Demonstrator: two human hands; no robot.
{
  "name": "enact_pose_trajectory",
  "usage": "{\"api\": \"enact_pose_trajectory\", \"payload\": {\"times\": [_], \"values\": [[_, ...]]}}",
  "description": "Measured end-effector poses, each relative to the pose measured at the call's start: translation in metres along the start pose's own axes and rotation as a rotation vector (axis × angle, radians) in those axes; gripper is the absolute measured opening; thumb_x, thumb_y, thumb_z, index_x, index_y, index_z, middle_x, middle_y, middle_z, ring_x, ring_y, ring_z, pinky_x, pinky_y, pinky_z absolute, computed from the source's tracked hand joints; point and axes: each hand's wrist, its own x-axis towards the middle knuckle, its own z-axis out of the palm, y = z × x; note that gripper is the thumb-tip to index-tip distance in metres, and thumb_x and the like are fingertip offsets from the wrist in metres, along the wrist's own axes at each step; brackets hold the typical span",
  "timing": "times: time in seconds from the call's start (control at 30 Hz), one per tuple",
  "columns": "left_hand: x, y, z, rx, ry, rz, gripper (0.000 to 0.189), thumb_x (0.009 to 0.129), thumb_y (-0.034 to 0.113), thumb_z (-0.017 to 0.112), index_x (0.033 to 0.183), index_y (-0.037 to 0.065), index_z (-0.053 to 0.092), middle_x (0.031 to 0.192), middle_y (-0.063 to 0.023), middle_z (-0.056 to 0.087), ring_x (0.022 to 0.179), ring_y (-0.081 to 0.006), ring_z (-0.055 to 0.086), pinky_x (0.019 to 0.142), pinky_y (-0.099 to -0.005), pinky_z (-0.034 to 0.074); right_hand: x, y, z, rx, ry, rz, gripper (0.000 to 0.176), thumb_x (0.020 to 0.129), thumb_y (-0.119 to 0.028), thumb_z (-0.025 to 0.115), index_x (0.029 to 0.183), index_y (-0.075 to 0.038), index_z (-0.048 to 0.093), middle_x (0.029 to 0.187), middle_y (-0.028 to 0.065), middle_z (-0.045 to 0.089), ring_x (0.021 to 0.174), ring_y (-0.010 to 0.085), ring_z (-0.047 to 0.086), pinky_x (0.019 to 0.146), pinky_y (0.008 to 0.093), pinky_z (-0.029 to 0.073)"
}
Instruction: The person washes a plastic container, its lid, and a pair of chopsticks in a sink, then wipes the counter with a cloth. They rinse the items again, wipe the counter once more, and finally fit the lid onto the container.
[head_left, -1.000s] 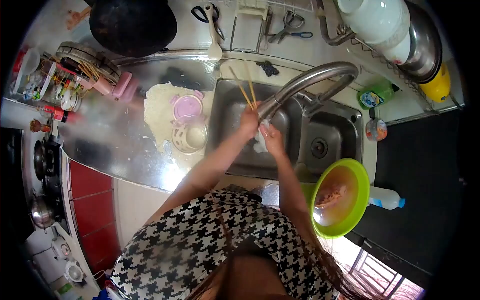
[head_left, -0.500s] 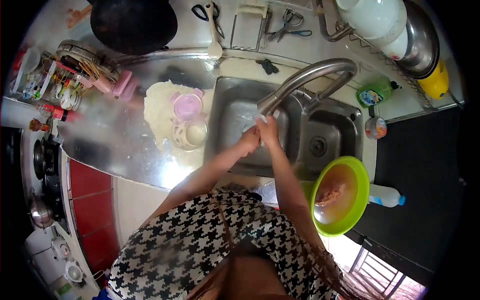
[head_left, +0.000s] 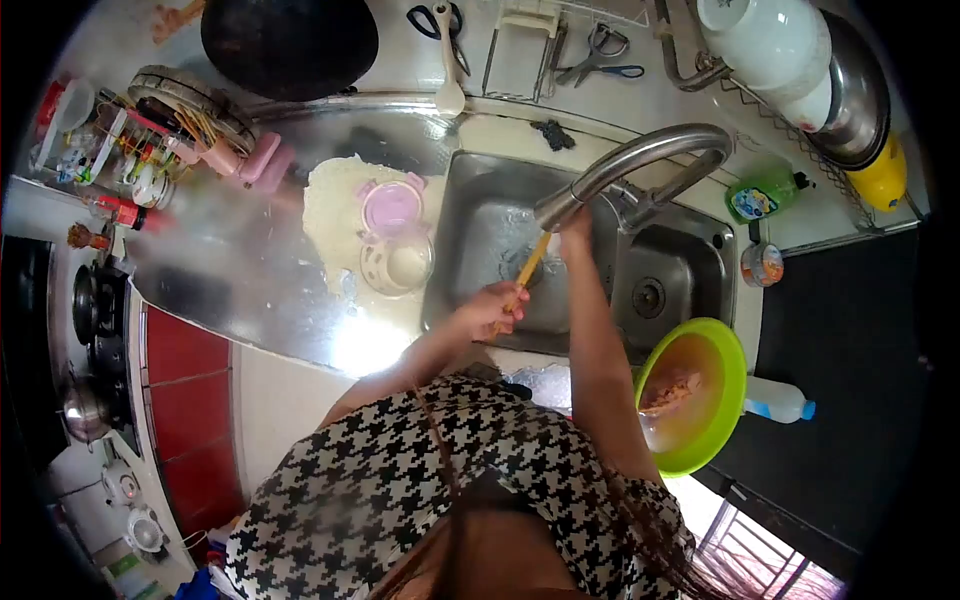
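Note:
My left hand point(head_left: 490, 308) is closed around a slim yellowish stick point(head_left: 533, 262), perhaps wooden, which slants up and away over the left sink basin point(head_left: 470, 220). At the stick's far end, under the curved metal faucet point(head_left: 640, 150), is my right hand point(head_left: 575, 238). The faucet head hides most of its fingers, so I cannot see whether they grip the stick. Water splashes on the basin floor below the faucet.
Left of the sink, a purple lid point(head_left: 392, 208) and a pale cup point(head_left: 405, 266) sit on a cream mat point(head_left: 335, 205). A green basin point(head_left: 738, 400) with reddish liquid stands at right, near a bottle point(head_left: 780, 398). Green dish soap point(head_left: 757, 198) stands behind the sink.
My hands were together under the faucet and have parted. The left has drawn back toward me, and the yellowish stick now shows. The right has moved slightly farther under the faucet.

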Motion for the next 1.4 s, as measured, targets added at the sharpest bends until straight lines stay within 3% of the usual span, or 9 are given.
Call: {"api": "enact_pose_trajectory", "payload": {"times": [0.13,0.27,0.33,0.4,0.7,0.9,1.13,1.2,1.4], "values": [[0.031,0.001,-0.031,-0.134,0.081,0.185,0.012,0.092,0.014,0.041,0.1,0.008,0.048,0.072,-0.0036,0.051,0.055,-0.0092,0.043,0.047,-0.0236,0.037,-0.026,-0.02,0.004,0.231,0.173,0.127,0.035,0.086,-0.026,0.05,0.114,-0.005,0.051,0.104,0.0089,0.059,0.098,0.0203,0.054,0.081,0.0345,0.042],[0.086,0.026,-0.02,-0.243,0.182,0.376,0.015,0.091,0.011,0.038,0.101,0.006,0.049,0.089,-0.0079,0.056,0.068,-0.017,0.054,0.06,-0.0306,0.047,-0.063,-0.024,0.006,-0.243,-0.356,0.279,0.036,0.087,-0.032,0.05,0.107,-0.003,0.055,0.105,0.0141,0.058,0.1,0.024,0.052,0.084,0.0368,0.039],[0.099,0.042,-0.008,-0.345,0.275,0.427,0.018,0.091,0.014,0.038,0.102,0.004,0.049,0.093,-0.0087,0.057,0.073,-0.0203,0.057,0.065,-0.0336,0.049,-0.083,-0.006,0.028,-0.386,-0.234,-0.265,0.036,0.086,-0.034,0.051,0.105,-0.003,0.056,0.097,0.0169,0.059,0.093,0.0313,0.055,0.079,0.0385,0.042],[0.119,0.034,-0.014,-0.529,-0.028,0.253,0.024,0.091,0.021,0.039,0.103,0.002,0.049,0.097,-0.0098,0.057,0.081,-0.0247,0.059,0.072,-0.0369,0.049,-0.095,-0.02,0.022,-0.527,-0.147,-0.341,0.035,0.085,-0.033,0.051,0.103,-0.003,0.057,0.094,0.018,0.059,0.09,0.0341,0.054,0.077,0.0404,0.042],[0.13,0.066,0.018,-0.418,0.233,0.495,0.019,0.092,0.024,0.039,0.099,0.008,0.047,0.086,-0.0086,0.053,0.075,-0.0202,0.053,0.066,-0.0351,0.047,-0.112,-0.049,0.011,-0.789,-0.001,-0.559,0.034,0.082,-0.019,0.049,0.113,-0.003,0.044,0.096,0.021,0.056,0.087,0.0394,0.053,0.077,0.046,0.041],[0.125,0.066,0.023,-0.194,0.258,0.554,0.026,0.09,0.026,0.042,0.105,0.006,0.049,0.091,-0.0097,0.057,0.078,-0.0182,0.056,0.065,-0.0324,0.047,-0.085,-0.029,0.003,-0.843,-0.127,-0.281,0.036,0.079,-0.016,0.051,0.11,0.001,0.045,0.1,0.0209,0.055,0.094,0.0398,0.052,0.079,0.0448,0.041],[0.112,0.082,0.027,0.007,0.313,0.516,0.017,0.088,0.014,0.045,0.102,0.006,0.051,0.086,-0.0076,0.057,0.071,-0.0148,0.054,0.059,-0.0269,0.045,-0.089,-0.026,-0.008,-0.253,-0.198,-0.058,0.039,0.084,-0.025,0.054,0.114,-0.001,0.048,0.106,0.0146,0.057,0.092,0.0244,0.056,0.08,0.0334,0.043],[0.129,0.075,0.02,0.073,0.562,0.886,0.016,0.089,0.012,0.045,0.102,0.007,0.051,0.081,-0.0059,0.057,0.06,-0.0111,0.05,0.051,-0.0247,0.041,-0.09,-0.005,-0.012,-0.032,-0.171,0.1,0.04,0.086,-0.027,0.053,0.116,-0.001,0.047,0.105,0.0118,0.057,0.091,0.0205,0.055,0.08,0.0322,0.043],[0.023,0.102,0.017,-0.173,0.38,0.741,0.017,0.09,0.016,0.048,0.103,0.007,0.05,0.075,-0.0029,0.054,0.053,-0.006,0.042,0.046,-0.0195,0.034,-0.117,-0.027,0.028,0.006,-0.267,0.194,0.045,0.087,-0.03,0.052,0.121,-0.003,0.044,0.106,0.0094,0.057,0.092,0.0189,0.054,0.079,0.0328,0.044]]}}
